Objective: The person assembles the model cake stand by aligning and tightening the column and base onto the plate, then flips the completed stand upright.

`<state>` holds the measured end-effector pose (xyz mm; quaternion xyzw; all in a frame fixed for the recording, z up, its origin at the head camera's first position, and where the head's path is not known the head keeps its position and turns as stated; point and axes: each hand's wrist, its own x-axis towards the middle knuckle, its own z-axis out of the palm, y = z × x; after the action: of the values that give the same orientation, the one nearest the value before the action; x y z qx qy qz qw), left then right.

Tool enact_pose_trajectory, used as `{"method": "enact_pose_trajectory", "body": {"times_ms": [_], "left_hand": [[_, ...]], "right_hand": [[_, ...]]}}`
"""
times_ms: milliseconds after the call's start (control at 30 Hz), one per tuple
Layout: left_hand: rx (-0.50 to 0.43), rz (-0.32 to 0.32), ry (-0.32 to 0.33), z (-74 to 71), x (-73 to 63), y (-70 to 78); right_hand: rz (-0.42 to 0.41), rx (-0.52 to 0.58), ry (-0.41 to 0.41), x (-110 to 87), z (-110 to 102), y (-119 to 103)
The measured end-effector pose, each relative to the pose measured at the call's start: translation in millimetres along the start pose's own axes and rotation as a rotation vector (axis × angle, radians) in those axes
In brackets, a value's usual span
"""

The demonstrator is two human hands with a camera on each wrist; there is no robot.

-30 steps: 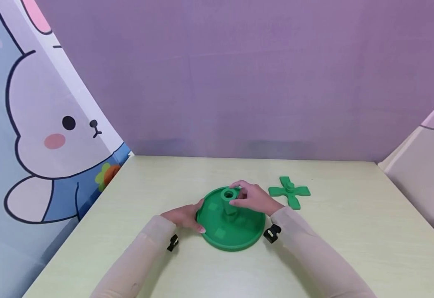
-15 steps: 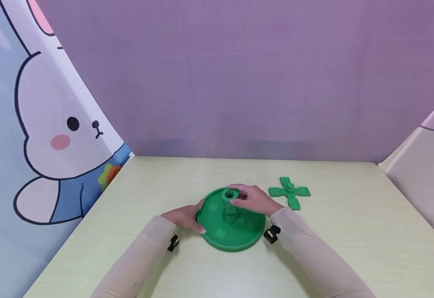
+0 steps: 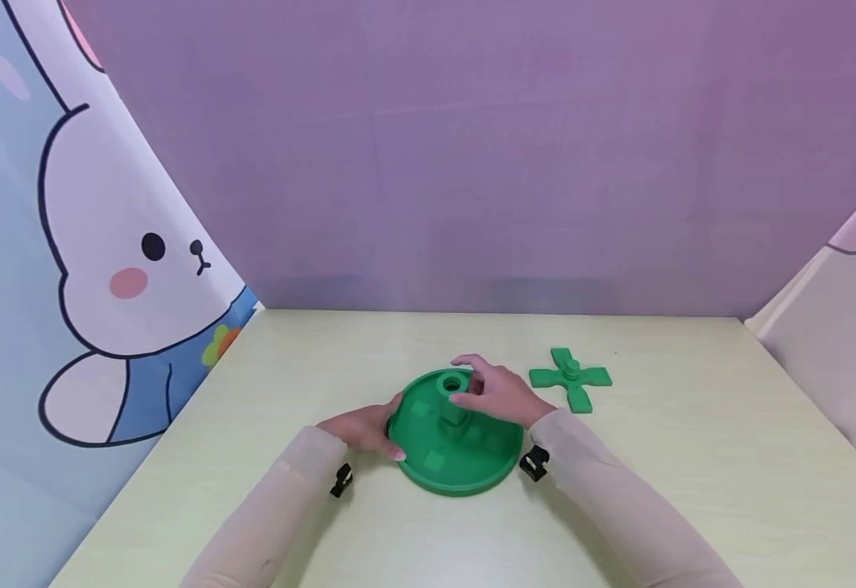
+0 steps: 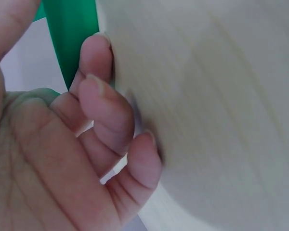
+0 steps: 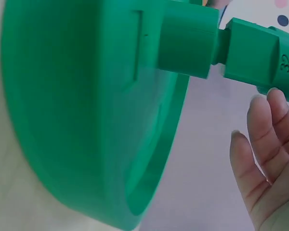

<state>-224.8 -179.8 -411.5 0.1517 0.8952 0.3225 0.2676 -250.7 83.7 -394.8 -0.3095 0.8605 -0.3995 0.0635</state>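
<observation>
Here, hands (image 3: 359, 426) (image 3: 505, 396) touch dish rim (image 3: 456, 491) and post (image 3: 452, 411) (table (image 3: 700, 425) spreads either side).

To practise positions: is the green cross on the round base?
No, the green cross lies on the table, apart from the round base.

Disc (image 3: 472, 469) on table (image 3: 715, 425); post (image 3: 449, 411) above disc's centre; cross (image 3: 571, 372) behind, right.

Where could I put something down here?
Bare table lies right of the cross and left of the left hand. It's crowded at the disc, with that hand on its edge and the right hand at its post.
</observation>
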Motion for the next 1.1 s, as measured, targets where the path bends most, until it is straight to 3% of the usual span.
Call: {"method": "enact_pose_trajectory", "body": {"times_ms": [233, 500, 1100], "left_hand": [[0.003, 0.002, -0.003, 1.3, 0.1, -0.8], [-0.009, 0.004, -0.007, 3.7, 1.1, -2.3], [0.030, -0.020, 0.001, 6.0, 5.3, -3.5]], "right_hand": [[-0.091, 0.030, -0.001, -1.0, 3.2, 4.5], [-0.041, 0.099, 0.007, -3.5, 6.9, 6.2], [-0.055, 0.080, 0.027, -3.8, 6.8, 10.6]]}}
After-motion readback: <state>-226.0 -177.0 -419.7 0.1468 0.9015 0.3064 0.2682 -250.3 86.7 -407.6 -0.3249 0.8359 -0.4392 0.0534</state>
